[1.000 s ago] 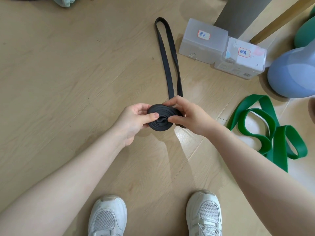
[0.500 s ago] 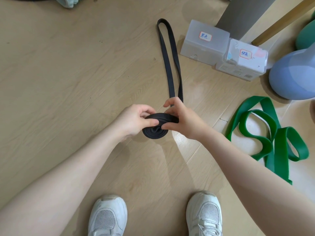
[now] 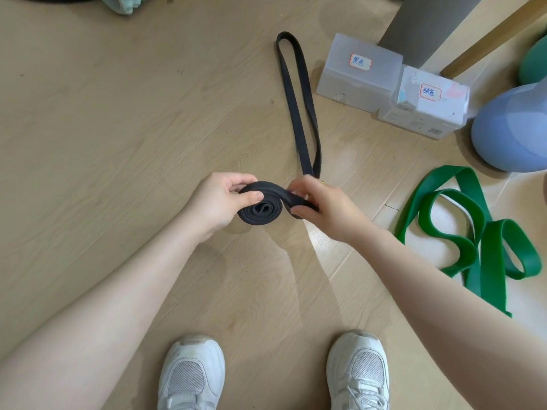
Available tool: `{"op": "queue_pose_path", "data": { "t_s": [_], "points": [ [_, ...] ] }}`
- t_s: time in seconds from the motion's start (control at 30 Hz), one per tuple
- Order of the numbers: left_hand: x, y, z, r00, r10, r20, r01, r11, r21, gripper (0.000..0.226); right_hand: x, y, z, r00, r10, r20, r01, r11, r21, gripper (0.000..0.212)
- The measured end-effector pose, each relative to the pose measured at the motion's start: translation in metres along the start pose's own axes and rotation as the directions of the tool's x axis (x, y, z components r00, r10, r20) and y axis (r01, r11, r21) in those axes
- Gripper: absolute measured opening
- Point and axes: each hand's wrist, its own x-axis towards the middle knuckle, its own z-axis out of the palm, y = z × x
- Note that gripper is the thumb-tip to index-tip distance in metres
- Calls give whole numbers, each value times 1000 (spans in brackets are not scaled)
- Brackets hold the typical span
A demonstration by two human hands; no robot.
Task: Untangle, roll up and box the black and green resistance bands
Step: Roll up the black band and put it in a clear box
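Observation:
The black band is partly wound into a flat coil above the floor, and its loose double strand runs away from me to a loop near the boxes. My left hand grips the coil, thumb across its face. My right hand pinches the strand where it leaves the coil. The green band lies in loose loops on the floor at the right. Two translucent lidded boxes stand at the upper right, one labelled in black writing, the other beside it to the right.
A blue-grey kettlebell sits right of the boxes, a teal one behind it. A grey post and a wooden leg rise behind the boxes. My white shoes stand at the bottom on wooden flooring.
The coil has turned and gained a wrap. My right hand has slid off the coil onto the outgoing strand. The loose strand's far loop lies closer to me.

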Motion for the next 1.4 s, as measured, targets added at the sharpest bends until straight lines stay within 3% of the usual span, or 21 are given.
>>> {"op": "queue_pose_path", "data": {
  "t_s": [0.2,0.43,0.57,0.77,1.0,1.23,1.3,1.4],
  "points": [
    [-1,-1,0,1000,-28,-9,25,969,-246,20,7,-2,8,999,42,-22,-38,987,159,18],
    [-3,-4,1,998,-63,-20,49,909,-415,19,9,-13,12,993,114,-7,-106,943,315,18],
    [-2,-4,-2,996,-73,44,85,889,-451,15,12,-13,2,988,152,-4,-133,876,463,16],
    [2,4,-7,997,34,72,-11,955,-297,23,7,-13,-8,996,55,64,-62,992,113,12],
    [-1,-6,-4,997,-49,55,67,903,-424,19,6,-18,4,989,98,113,-127,951,282,9],
    [1,-2,-6,1000,-8,18,15,913,-408,20,4,-25,5,999,32,-18,-31,999,29,14],
    [1,-2,-7,1000,2,18,5,919,-395,20,4,-23,0,998,35,55,-42,990,133,19],
    [0,-3,-13,999,15,48,6,915,-403,20,5,-21,-12,979,40,202,-135,864,485,19]
  ]
}}
